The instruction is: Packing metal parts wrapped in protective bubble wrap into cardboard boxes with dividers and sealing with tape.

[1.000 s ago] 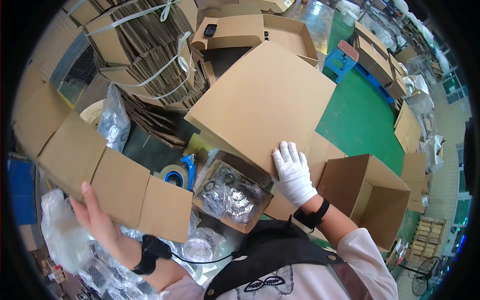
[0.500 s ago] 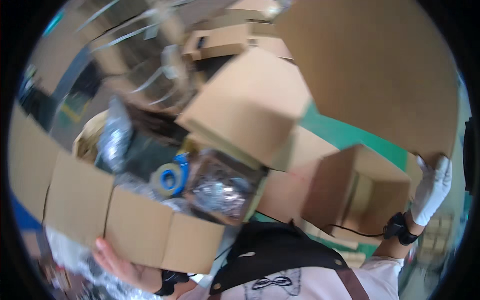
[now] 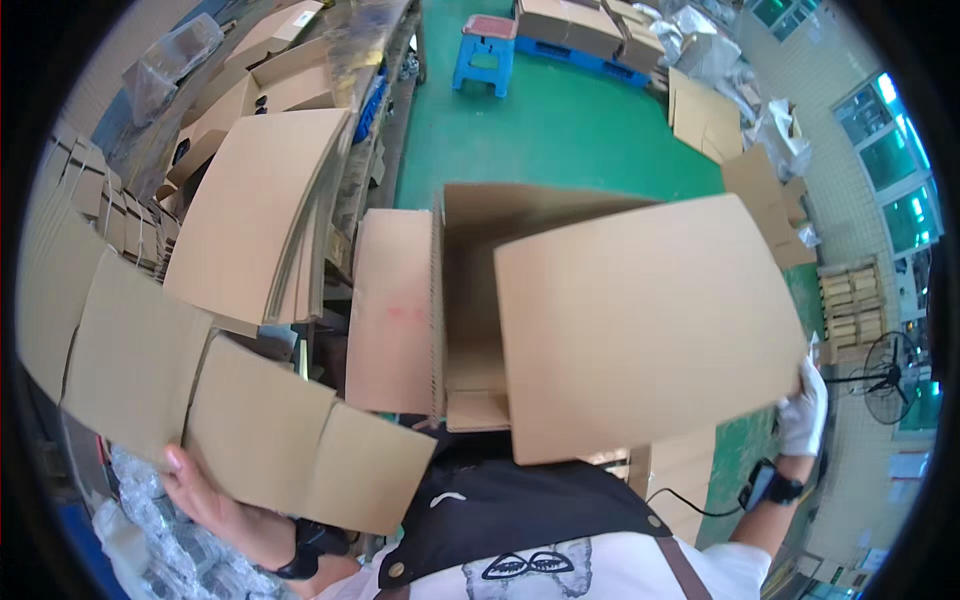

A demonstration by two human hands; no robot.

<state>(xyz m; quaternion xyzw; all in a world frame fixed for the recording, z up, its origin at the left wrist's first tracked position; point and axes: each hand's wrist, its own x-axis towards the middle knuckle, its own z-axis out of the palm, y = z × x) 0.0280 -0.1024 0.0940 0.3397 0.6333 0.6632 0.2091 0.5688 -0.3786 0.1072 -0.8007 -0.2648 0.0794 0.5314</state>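
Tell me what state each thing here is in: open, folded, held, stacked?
Open carton: opened up, flaps spread, empty inside as far as shows.
Flat cardboard sheet: unfolded, gripped at its right edge by the gloved right hand.
Folded cardboard strip: creased into panels, gripped from below by the bare left hand.
Stack of flat cartons: collapsed, piled on the bench.
Blue stool: upright, unoccupied.

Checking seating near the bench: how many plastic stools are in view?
1: a blue stool with a red top stands on the green floor at the top of the picture. Cardboard may hide others.
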